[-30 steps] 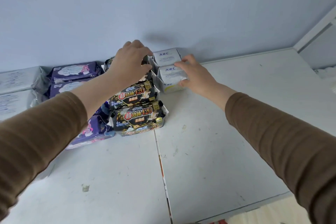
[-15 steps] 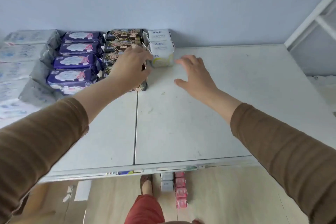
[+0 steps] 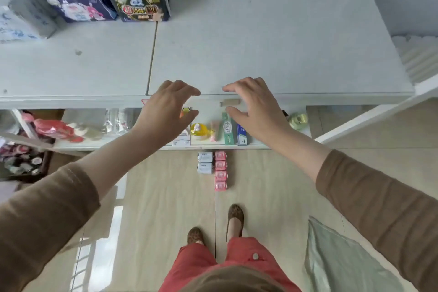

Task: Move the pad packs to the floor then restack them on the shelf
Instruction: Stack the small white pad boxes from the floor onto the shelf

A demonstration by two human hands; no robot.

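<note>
Sitting at the shelf's (image 3: 272, 38) back left: black pad packs (image 3: 139, 0), purple and white beside them. More packs (image 3: 213, 169) on floor below. Left hand (image 3: 169, 111), right hand (image 3: 256, 109) above shelf's front edge, fingers loosely spread, empty.

I stand on a pale tiled floor (image 3: 166, 197) with thin dark seams, and window light glares off it at my near left. A white shelf top (image 3: 272, 42) fills the far half of my view, split by one seam. Under it a lower shelf (image 3: 213, 147) carries small toiletries. A white frame post (image 3: 369, 121) slants at the right
</note>
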